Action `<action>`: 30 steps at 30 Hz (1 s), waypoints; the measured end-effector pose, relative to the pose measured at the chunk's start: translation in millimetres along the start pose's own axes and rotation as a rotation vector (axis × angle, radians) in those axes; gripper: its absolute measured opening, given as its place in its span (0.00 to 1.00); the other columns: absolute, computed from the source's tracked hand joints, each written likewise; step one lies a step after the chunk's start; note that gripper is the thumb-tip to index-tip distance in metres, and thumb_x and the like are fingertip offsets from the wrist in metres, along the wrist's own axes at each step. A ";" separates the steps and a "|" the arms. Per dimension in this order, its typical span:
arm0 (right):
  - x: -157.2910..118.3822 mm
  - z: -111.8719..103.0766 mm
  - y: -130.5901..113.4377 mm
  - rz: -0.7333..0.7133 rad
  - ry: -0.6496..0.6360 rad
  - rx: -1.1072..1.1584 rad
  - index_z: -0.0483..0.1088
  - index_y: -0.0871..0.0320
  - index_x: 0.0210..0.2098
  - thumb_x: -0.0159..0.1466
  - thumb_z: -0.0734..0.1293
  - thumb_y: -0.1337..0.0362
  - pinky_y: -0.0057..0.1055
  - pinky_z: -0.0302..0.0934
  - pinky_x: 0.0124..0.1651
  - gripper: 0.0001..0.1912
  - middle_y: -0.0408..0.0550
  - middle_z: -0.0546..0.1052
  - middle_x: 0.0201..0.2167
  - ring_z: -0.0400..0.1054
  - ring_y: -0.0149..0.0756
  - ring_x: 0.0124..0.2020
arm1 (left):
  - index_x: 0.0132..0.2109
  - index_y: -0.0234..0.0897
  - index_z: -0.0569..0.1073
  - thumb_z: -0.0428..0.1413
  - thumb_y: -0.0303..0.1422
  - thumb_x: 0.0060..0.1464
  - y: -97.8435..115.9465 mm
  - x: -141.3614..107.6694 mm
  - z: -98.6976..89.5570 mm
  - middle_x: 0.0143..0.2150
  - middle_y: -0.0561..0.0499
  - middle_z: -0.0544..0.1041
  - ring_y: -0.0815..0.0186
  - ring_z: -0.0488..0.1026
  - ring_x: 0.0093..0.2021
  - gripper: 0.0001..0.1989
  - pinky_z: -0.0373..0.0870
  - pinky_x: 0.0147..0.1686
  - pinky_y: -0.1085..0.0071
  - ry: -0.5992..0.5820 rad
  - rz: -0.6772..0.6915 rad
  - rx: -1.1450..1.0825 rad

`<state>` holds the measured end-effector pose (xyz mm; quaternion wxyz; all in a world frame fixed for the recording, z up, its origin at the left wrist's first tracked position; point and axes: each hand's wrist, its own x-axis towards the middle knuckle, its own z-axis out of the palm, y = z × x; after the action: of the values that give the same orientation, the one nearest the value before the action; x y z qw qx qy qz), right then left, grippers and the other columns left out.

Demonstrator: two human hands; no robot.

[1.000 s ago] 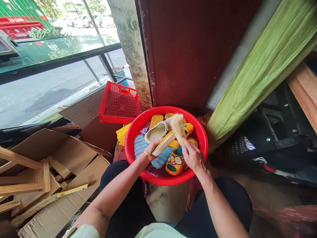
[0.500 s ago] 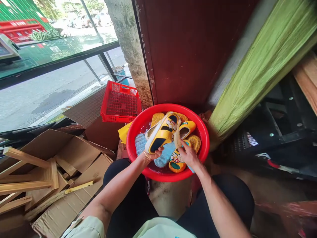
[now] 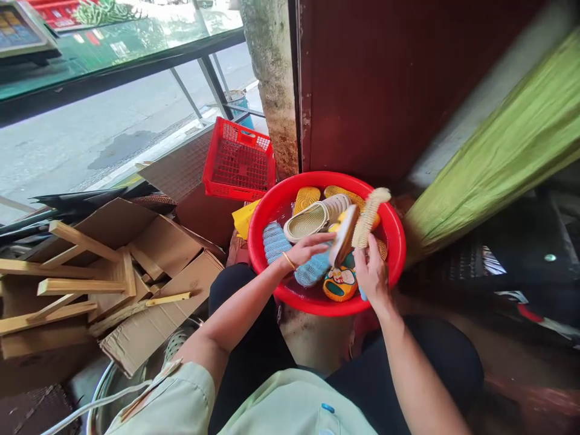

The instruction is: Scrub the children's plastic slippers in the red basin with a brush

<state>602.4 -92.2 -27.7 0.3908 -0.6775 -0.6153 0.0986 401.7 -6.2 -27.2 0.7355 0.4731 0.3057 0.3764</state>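
Note:
In front of me a round red basin (image 3: 397,260) holds water and several children's slippers. My right hand (image 3: 374,272) is closed on the end of a scrub brush (image 3: 369,217) with pale bristles, raised over the basin's right side. My left hand (image 3: 310,249) has its fingers stretched out, their tips at a yellow slipper with a white sole (image 3: 344,235) that stands tilted on edge, slightly blurred. Whether the fingers grip it I cannot tell. A cream slipper (image 3: 308,222) lies behind that hand, blue ribbed slippers (image 3: 276,241) at the left, and a yellow-and-green slipper with a cartoon figure (image 3: 341,284) in front.
Beyond the basin stand a red plastic crate (image 3: 240,160) and a dark red door (image 3: 385,84). To the left are cardboard boxes (image 3: 158,326) with wooden stool legs (image 3: 86,287). A green curtain (image 3: 493,145) hangs at the right. A glass counter (image 3: 136,66) is at upper left.
The yellow slipper has turned from lying across my left hand to standing on edge farther right. My right hand has raised the brush, bristles now showing. My left hand's fingers have straightened.

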 end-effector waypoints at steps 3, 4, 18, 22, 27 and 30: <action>-4.0 7.5 -0.6 -0.073 -0.080 -0.134 0.60 0.62 0.72 0.74 0.56 0.59 0.40 0.72 0.53 0.30 0.64 0.77 0.58 0.76 0.50 0.54 | 0.52 0.38 0.82 0.69 0.31 0.48 -2.7 -1.7 -2.2 0.59 0.44 0.80 0.49 0.72 0.64 0.21 0.72 0.59 0.62 -0.029 0.026 0.183; -4.9 8.5 0.1 -0.080 -0.124 -0.172 0.60 0.61 0.73 0.73 0.56 0.61 0.40 0.72 0.52 0.30 0.63 0.78 0.57 0.76 0.50 0.53 | 0.51 0.38 0.82 0.68 0.31 0.50 0.5 -1.7 -9.3 0.56 0.43 0.81 0.50 0.74 0.62 0.20 0.72 0.58 0.62 0.015 0.040 0.241; 2.4 -8.4 -6.8 -0.049 -0.096 -0.099 0.63 0.60 0.71 0.72 0.59 0.59 0.42 0.71 0.57 0.30 0.60 0.78 0.60 0.76 0.49 0.55 | 0.75 0.32 0.51 0.72 0.50 0.41 -17.2 -6.6 -82.0 0.79 0.25 0.39 0.25 0.34 0.77 0.63 0.50 0.69 0.37 0.471 -0.439 1.290; 0.5 -16.2 -5.3 0.005 0.172 -0.037 0.51 0.68 0.75 0.73 0.58 0.54 0.48 0.71 0.58 0.37 0.69 0.73 0.63 0.74 0.54 0.59 | 0.74 0.36 0.56 0.70 0.40 0.42 -20.7 0.6 -80.2 0.78 0.28 0.46 0.30 0.45 0.76 0.55 0.55 0.68 0.40 0.510 -0.426 1.181; -2.8 -10.3 -4.4 -0.030 -0.027 -0.124 0.58 0.61 0.74 0.73 0.58 0.58 0.43 0.71 0.56 0.32 0.63 0.77 0.61 0.75 0.52 0.57 | 0.61 0.36 0.74 0.64 0.32 0.41 9.6 2.8 -90.0 0.61 0.39 0.76 0.44 0.70 0.63 0.36 0.66 0.62 0.54 0.492 -0.224 0.962; -2.3 -2.5 -3.3 -0.045 -0.199 -0.203 0.62 0.58 0.72 0.71 0.58 0.64 0.40 0.72 0.52 0.31 0.58 0.82 0.53 0.78 0.48 0.50 | 0.58 0.38 0.77 0.64 0.33 0.38 31.5 -1.8 -91.4 0.50 0.46 0.81 0.48 0.75 0.54 0.34 0.71 0.57 0.57 0.466 -0.159 0.746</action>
<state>600.9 -95.5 -24.7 0.2596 -0.6863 -0.6729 0.0939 318.8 43.3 -31.2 0.4528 0.5836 0.6136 0.2790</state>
